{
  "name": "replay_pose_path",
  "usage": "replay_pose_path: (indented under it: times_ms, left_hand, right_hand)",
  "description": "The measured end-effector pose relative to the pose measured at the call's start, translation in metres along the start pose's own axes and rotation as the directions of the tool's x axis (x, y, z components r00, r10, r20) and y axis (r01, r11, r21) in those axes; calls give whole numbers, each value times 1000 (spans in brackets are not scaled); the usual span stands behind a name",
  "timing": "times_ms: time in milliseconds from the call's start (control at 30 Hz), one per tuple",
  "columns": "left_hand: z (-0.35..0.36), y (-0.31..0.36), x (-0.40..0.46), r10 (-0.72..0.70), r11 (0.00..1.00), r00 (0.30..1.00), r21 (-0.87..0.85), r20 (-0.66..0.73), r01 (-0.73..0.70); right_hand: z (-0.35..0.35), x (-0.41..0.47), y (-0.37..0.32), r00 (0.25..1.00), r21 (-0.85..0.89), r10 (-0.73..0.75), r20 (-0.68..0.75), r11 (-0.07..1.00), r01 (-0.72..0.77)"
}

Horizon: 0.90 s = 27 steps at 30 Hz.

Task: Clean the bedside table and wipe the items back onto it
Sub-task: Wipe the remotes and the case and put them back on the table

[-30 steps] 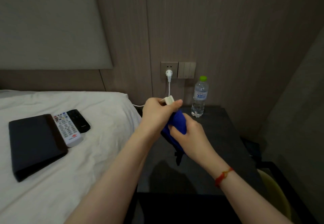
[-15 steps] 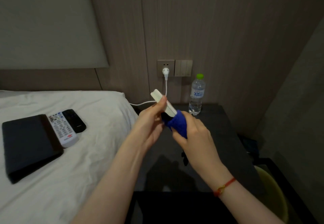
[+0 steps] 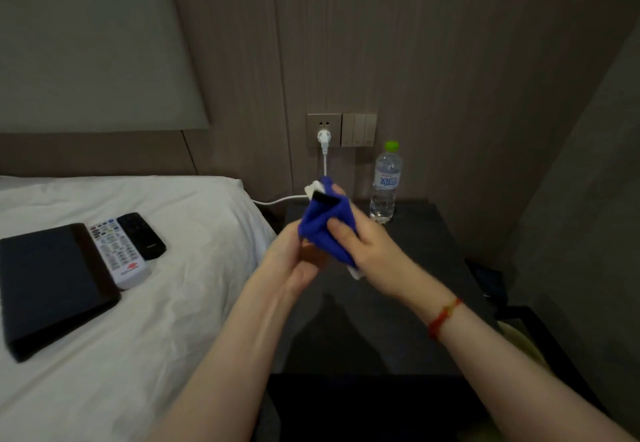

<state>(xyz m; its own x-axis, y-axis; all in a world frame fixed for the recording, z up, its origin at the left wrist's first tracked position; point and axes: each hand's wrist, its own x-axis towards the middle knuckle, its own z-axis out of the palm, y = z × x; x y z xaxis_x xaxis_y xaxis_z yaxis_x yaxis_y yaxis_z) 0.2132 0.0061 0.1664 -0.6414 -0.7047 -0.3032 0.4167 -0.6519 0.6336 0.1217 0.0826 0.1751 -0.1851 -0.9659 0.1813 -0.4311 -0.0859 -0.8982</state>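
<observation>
both hands meet above the dark counter [image 3: 433, 233]. the right hand [image 3: 367, 251] has its fingers [image 3: 337, 225] clamped on a blue cloth [image 3: 327, 223] wrapped around a white corded device [image 3: 311, 189], whose ends show at the cloth's top and bottom. the left hand [image 3: 294, 261] cups it from below, fingers curled; their grip is hidden. a water bottle [image 3: 386, 182] stands at the counter's back. two remotes [image 3: 126, 247] and a black folder [image 3: 52, 285] lie on the bed [image 3: 156, 337].

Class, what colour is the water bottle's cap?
Bright green, on the water bottle's cap, head view.
</observation>
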Motion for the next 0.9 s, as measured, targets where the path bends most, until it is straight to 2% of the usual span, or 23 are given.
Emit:
replay_pose_path:
  times_ms: [67, 133, 233, 300, 367, 433, 500, 600, 667, 733, 900]
  left_hand:
    - [-1, 6, 0, -29, 998, 999, 50, 34, 27]
    - [0, 6, -1, -49, 996, 997, 78, 60, 44]
    - [1, 4, 0, -20, 997, 1000, 73, 7, 20]
    - [4, 5, 0, -15, 990, 999, 141, -34, 20]
    - [6, 5, 2, -4, 978, 997, 206, -82, 21]
    - [9, 0, 3, 71, 946, 988, 324, -139, -23]
    - [13, -6, 5, 158, 900, 976, 428, -150, -80]
    - [19, -8, 4, 276, 856, 949, 489, -155, -169]
    - [21, -3, 5, 336, 838, 926, 503, -173, -210]
    - [22, 1, 6, 385, 818, 902, 523, -193, -237]
    - [19, 0, 11, 375, 813, 897, 548, -236, -196]
  right_hand:
    - [6, -13, 7, 999, -93, -46, 23, 994, 48]
    - [6, -15, 11, 996, -102, -75, 47, 992, 80]
    - [-6, -1, 8, 998, 24, -5, 65, 1000, 4]
    - [-5, 0, 7, 998, -2, 35, 52, 999, -35]
    - [5, -9, 10, 997, -226, 41, -65, 973, -55]
    - [18, -18, 11, 974, -425, -6, -228, 901, -94]
    - [24, -20, 14, 936, -473, -48, -348, 871, -132]
    - [18, -13, 16, 917, -337, -28, -398, 934, -118]
    - [15, -9, 19, 928, -230, 31, -370, 965, -124]
    - [16, -12, 22, 936, -194, 72, -345, 970, -146]
    - [17, -18, 27, 933, -140, 102, -345, 977, -158]
